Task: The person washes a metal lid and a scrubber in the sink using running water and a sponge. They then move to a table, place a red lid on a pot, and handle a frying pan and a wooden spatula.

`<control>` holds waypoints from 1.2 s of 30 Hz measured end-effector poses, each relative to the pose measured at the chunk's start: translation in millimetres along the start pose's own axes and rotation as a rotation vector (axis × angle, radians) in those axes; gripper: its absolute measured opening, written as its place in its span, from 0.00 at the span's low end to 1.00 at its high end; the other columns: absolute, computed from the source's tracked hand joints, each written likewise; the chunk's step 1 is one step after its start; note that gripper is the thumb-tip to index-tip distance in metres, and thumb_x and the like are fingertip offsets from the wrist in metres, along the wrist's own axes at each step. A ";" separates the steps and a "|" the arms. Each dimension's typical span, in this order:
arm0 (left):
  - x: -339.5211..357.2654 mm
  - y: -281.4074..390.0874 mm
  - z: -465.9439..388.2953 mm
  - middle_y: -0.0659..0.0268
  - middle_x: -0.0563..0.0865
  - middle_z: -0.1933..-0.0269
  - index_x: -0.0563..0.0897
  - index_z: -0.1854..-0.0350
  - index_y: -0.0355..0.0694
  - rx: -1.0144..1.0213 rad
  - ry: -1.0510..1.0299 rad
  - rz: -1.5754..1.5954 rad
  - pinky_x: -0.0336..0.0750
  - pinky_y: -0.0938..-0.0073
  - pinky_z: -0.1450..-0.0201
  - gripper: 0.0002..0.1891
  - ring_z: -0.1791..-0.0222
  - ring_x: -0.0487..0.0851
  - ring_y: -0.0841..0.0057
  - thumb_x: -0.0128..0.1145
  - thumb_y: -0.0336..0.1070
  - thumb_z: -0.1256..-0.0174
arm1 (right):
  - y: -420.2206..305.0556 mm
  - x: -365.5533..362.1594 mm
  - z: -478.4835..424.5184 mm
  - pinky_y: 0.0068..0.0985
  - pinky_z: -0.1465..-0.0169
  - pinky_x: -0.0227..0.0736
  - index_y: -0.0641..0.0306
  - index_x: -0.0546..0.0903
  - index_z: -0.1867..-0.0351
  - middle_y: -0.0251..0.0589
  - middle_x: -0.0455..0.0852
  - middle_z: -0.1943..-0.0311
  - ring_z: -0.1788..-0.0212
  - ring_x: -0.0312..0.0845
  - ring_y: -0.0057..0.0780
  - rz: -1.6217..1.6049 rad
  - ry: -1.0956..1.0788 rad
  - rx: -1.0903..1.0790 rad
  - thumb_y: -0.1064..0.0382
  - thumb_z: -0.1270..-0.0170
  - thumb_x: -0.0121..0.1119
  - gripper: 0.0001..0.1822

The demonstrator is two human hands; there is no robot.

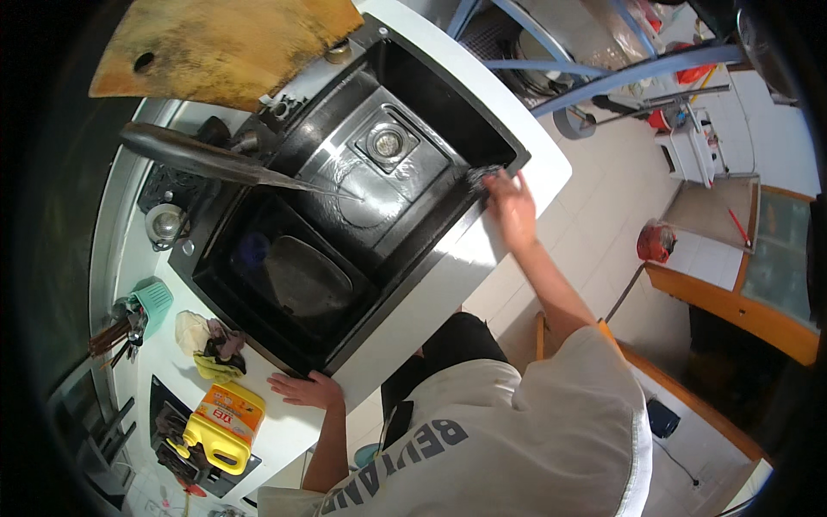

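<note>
A black double sink (pixel 413 258) is set in a white counter. My right hand (pixel 513 210) is at its front right corner, fingertips on what looks like a shiny wire scouring pad (pixel 484 176), pressed to the inner edge. My left hand (pixel 307 390) lies flat on the counter by the sink's front left corner, fingers spread, holding nothing. From a dark pull-out faucet (pixel 194 152), water runs into the larger basin, which has a round drain strainer (pixel 388 143). The smaller basin holds a dark insert or tray (pixel 307 274); its exact form is unclear.
A worn wooden cutting board (pixel 226 52) stands behind the sink. Left of it are a small strainer (pixel 166 223), a green utensil basket (pixel 154 302), crumpled cloths (pixel 216 346) and a yellow detergent jug (pixel 226 426). A blue metal rack (pixel 581 71) stands beyond the counter's right end.
</note>
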State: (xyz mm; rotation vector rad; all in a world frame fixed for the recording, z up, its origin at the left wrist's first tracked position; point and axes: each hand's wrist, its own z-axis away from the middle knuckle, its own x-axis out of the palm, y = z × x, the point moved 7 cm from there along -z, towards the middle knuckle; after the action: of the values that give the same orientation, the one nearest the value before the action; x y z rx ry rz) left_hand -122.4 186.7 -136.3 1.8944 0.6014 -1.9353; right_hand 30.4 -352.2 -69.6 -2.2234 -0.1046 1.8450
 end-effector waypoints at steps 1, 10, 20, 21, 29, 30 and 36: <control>-4.1 7.0 -1.4 0.53 0.43 0.21 0.45 0.23 0.38 0.003 -0.004 0.019 0.35 0.45 0.25 0.44 0.21 0.40 0.55 0.48 0.46 0.41 | 3.4 -7.5 -23.8 0.39 0.43 0.74 0.66 0.82 0.53 0.52 0.85 0.55 0.53 0.83 0.46 0.022 0.018 -0.054 0.71 0.45 0.57 0.16; -39.5 25.8 -8.1 0.53 0.43 0.22 0.45 0.24 0.37 0.004 0.003 0.132 0.30 0.47 0.24 0.48 0.22 0.40 0.54 0.53 0.30 0.50 | -163.2 106.1 -71.3 0.36 0.51 0.86 0.70 0.73 0.39 0.38 0.74 0.54 0.55 0.73 0.20 -1.649 -0.578 0.644 0.68 0.29 0.53 0.19; -42.2 30.4 -6.3 0.53 0.44 0.22 0.45 0.24 0.37 -0.019 -0.013 0.178 0.29 0.46 0.24 0.48 0.22 0.40 0.54 0.52 0.27 0.51 | -154.6 163.8 -106.8 0.35 0.45 0.77 0.72 0.77 0.45 0.49 0.83 0.53 0.50 0.81 0.34 -1.129 -0.643 0.274 0.74 0.37 0.57 0.18; -43.6 29.9 -8.3 0.52 0.45 0.22 0.45 0.24 0.36 -0.010 -0.022 0.175 0.29 0.46 0.25 0.48 0.22 0.40 0.53 0.52 0.28 0.52 | -136.4 185.6 -112.5 0.33 0.45 0.76 0.72 0.79 0.47 0.51 0.84 0.54 0.50 0.81 0.36 -0.775 -0.498 0.154 0.74 0.39 0.59 0.17; -39.7 32.5 -11.5 0.53 0.45 0.22 0.47 0.24 0.36 0.040 0.006 0.172 0.29 0.46 0.25 0.48 0.22 0.40 0.54 0.51 0.28 0.53 | -136.4 174.2 -226.0 0.32 0.45 0.71 0.76 0.81 0.54 0.59 0.84 0.57 0.53 0.80 0.49 -0.772 0.626 0.521 0.68 0.44 0.66 0.17; -39.7 31.3 -11.1 0.53 0.45 0.22 0.47 0.24 0.36 0.052 0.025 0.169 0.30 0.46 0.25 0.47 0.22 0.40 0.54 0.51 0.29 0.53 | -160.1 182.8 -216.7 0.33 0.47 0.71 0.77 0.81 0.55 0.59 0.84 0.60 0.55 0.80 0.51 -0.774 0.654 0.522 0.67 0.44 0.67 0.18; -26.8 15.2 0.4 0.53 0.46 0.22 0.48 0.24 0.37 -0.019 0.015 0.085 0.32 0.46 0.25 0.45 0.22 0.42 0.54 0.50 0.37 0.48 | -150.7 218.1 -218.5 0.32 0.59 0.73 0.76 0.80 0.61 0.50 0.81 0.73 0.67 0.79 0.41 -1.270 0.417 0.682 0.70 0.46 0.68 0.14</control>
State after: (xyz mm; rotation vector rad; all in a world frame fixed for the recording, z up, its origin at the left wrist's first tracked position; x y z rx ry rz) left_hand -113.8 172.8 -110.3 1.8935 0.5323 -1.8572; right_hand 301.8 -191.8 -206.3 -1.3782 -0.5492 0.5733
